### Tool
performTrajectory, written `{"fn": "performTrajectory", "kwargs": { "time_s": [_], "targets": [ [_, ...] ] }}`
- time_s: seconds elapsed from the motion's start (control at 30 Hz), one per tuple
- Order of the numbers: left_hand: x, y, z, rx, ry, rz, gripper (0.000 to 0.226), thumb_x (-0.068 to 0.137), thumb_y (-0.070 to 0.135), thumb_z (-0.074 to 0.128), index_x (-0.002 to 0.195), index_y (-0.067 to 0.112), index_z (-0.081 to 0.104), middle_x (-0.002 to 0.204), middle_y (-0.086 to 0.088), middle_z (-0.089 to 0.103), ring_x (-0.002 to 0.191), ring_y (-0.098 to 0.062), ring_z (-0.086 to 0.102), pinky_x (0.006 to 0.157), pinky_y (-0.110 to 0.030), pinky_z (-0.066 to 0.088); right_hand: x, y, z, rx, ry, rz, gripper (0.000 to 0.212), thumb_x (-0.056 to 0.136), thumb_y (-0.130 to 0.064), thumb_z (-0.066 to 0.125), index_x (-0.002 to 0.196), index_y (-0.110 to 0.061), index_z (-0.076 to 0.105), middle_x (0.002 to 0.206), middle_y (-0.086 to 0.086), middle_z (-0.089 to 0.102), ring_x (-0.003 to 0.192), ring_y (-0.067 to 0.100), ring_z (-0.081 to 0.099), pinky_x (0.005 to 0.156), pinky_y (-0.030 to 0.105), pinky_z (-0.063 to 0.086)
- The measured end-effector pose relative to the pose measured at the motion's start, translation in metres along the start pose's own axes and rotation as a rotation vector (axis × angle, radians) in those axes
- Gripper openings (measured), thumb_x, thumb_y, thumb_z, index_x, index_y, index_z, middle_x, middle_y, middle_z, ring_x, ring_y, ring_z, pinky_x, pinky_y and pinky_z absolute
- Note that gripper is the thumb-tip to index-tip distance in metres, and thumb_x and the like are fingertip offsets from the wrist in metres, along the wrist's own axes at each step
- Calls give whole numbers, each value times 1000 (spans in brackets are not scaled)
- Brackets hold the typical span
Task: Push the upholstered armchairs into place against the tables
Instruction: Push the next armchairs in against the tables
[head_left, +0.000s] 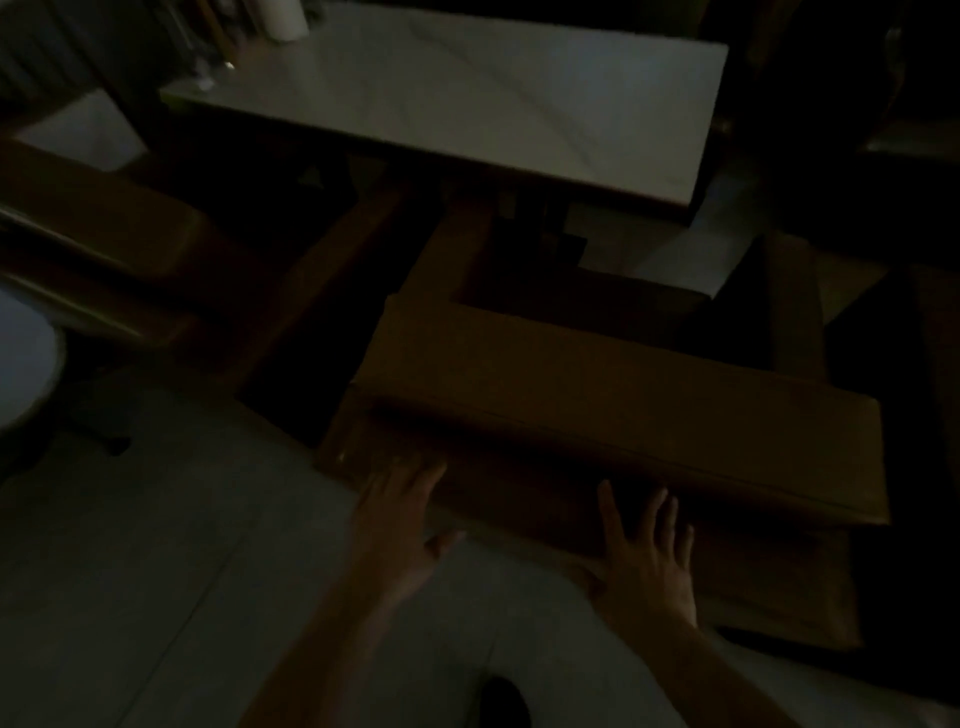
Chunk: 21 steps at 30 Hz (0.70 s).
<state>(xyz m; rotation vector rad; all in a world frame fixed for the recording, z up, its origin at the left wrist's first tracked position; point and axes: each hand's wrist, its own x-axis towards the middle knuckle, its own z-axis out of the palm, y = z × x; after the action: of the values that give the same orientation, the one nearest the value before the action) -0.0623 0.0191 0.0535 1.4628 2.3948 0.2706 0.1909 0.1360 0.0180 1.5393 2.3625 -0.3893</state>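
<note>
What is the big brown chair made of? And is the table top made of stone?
Chair: looks padded and covered in brown fabric or leather. It has soft rounded edges and a seam line along the back; the dim light hides which.
Table: a pale, smooth, slightly shiny top with faint grey streaks, like marble or a marble-look laminate. I cannot tell which.

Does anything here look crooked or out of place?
Yes. The armchair under the left hand and right hand sits at an angle to the table, with floor showing between them. It's too dark to spot spills or damage.
</note>
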Motion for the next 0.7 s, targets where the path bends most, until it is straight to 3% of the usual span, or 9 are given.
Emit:
{"fn": "performTrajectory", "kwargs": {
  "time_s": [0.1,0.23,0.37,0.53,0.63,0.7],
  "targets": [
    [34,-13,21,68,7,157,87,79,61,61,153,35,24,161,-3,24,149,-27,17,119,-47,17,4,-12,19,1,133,46,100,83,-82,30,157,-29,-11,157,38,-6,146,54,-7,117,66,1],
    [55,-23,48,84,18,247,89,80,63,59,155,35,20,162,-2,20,149,-27,14,119,-49,15,9,-15,25,-20,158,76,94,86,-78,34,159,-28,4,156,39,12,145,55,10,114,71,18],
    [59,-32,58,55,96,321,79,84,69,44,153,33,28,160,-1,28,148,-28,19,117,-52,21,8,-15,28,-7,194,105,90,87,-78,29,158,-31,1,157,36,14,146,52,12,115,69,19],
    [61,-36,59,62,85,343,77,84,58,63,150,31,35,157,-2,34,147,-28,21,117,-51,24,1,-20,33,18,208,124,90,89,-76,35,156,-36,-9,161,31,4,149,48,0,119,64,10],
    [60,-37,55,56,55,359,76,85,53,65,151,33,33,158,-1,32,148,-27,19,119,-48,20,-5,-27,37,21,227,166,90,89,-74,40,158,-34,-3,159,33,11,149,49,6,117,66,17],
    [58,-41,50,58,24,375,74,88,51,62,152,34,28,160,1,27,149,-25,14,120,-45,14,-10,-34,38,11,214,184,86,89,-74,33,158,-33,0,158,34,15,148,50,10,116,66,19]
  ]
}}
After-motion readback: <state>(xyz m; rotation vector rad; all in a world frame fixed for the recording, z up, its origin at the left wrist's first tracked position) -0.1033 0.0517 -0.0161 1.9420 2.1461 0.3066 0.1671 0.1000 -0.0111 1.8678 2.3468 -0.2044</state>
